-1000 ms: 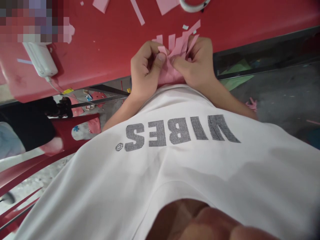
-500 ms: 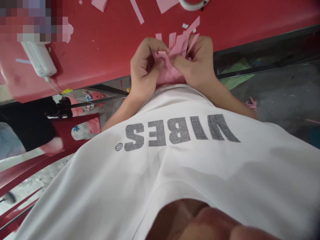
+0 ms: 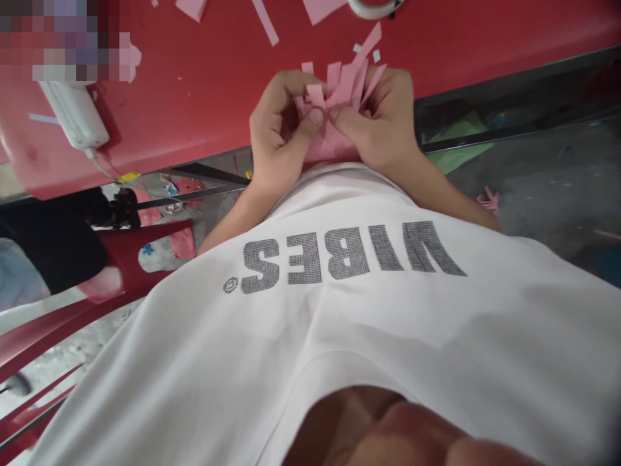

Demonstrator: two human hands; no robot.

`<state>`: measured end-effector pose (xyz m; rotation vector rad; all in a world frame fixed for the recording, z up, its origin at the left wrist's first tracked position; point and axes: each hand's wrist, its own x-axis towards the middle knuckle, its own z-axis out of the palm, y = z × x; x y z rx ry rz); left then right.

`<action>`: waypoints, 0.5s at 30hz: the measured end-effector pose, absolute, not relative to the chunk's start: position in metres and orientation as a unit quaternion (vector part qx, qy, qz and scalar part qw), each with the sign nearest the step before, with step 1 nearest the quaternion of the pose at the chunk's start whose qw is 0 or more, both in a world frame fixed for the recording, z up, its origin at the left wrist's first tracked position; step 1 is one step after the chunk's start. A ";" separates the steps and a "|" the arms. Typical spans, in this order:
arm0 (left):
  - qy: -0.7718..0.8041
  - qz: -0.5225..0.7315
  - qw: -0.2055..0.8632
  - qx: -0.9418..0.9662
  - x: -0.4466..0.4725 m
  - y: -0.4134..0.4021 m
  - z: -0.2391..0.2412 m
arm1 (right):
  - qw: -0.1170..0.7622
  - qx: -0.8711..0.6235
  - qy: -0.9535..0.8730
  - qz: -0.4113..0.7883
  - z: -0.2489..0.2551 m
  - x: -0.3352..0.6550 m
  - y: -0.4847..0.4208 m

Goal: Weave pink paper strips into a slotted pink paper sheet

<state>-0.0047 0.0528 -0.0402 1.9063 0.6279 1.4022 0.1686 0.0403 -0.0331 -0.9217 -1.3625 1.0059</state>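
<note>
Pink paper (image 3: 330, 146), already cut into strips, is pinched between thumbs and fingers of the left hand (image 3: 277, 126) and right hand (image 3: 384, 116); pink scraps (image 3: 264, 21) lie beyond both hands on the desk (image 3: 194, 77).

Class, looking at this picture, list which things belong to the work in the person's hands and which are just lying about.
In the work: fringed pink paper, left hand, right hand.
Lying about: white tape roll, white power strip, green sheet.

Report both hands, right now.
Left hand: closed, pinching the pink paper.
Right hand: closed, pinching the same pink paper.
</note>
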 end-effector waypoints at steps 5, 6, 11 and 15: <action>0.245 0.544 0.331 0.731 -0.005 0.053 -0.041 | 0.576 -0.384 -0.582 0.426 -0.029 0.168 0.039; 0.241 0.539 0.327 0.738 -0.005 0.053 -0.041 | 0.577 -0.381 -0.583 0.427 -0.028 0.167 0.038; 0.255 0.528 0.318 0.745 -0.006 0.052 -0.038 | 0.580 -0.383 -0.582 0.422 -0.028 0.167 0.039; 0.283 0.527 0.324 0.733 -0.003 0.053 -0.038 | 0.577 -0.385 -0.586 0.420 -0.027 0.167 0.039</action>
